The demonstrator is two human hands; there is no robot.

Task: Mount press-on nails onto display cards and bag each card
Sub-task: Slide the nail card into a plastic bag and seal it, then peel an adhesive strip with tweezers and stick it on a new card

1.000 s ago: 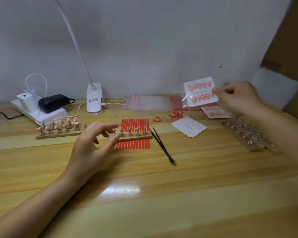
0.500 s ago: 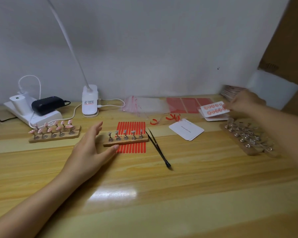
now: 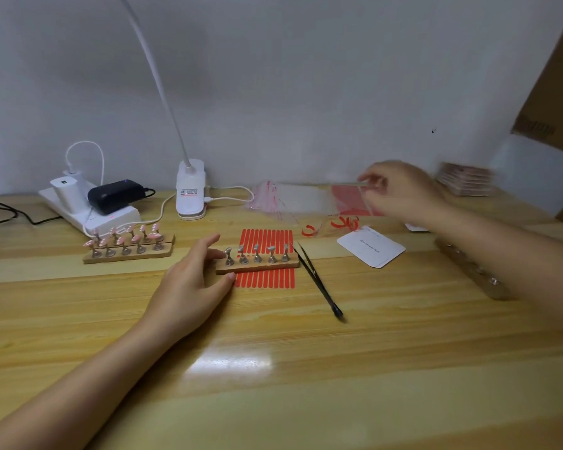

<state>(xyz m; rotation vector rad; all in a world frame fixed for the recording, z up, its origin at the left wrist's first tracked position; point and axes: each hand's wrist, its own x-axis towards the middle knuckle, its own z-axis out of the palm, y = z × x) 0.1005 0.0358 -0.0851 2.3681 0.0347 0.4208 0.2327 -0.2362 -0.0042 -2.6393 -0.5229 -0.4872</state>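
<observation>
My left hand (image 3: 189, 287) rests on the table with fingers apart, thumb and forefinger touching the left end of a wooden holder (image 3: 257, 263) with bare metal stands. My right hand (image 3: 400, 190), blurred, is at the back of the table and pinches the upper edge of a clear bag (image 3: 345, 185) lifted from the stack of clear bags (image 3: 286, 199). A second holder (image 3: 127, 246) with several pink nails stands to the left. White display cards (image 3: 371, 250) lie right of centre. A blurred pile of bagged cards (image 3: 465, 183) sits at the far right.
Black tweezers (image 3: 319, 280) lie beside the empty holder, which sits on a red strip sheet (image 3: 267, 237). A third holder (image 3: 472, 271) lies under my right forearm. Power strip (image 3: 111, 219), black adapter (image 3: 117, 194), lamp base (image 3: 190, 193), red peel scraps (image 3: 342, 224) and a cardboard box (image 3: 556, 92) line the back.
My right hand set the finished nail card down at the far right, then moved left to the clear bags and pinched one. My left hand stayed by the empty holder.
</observation>
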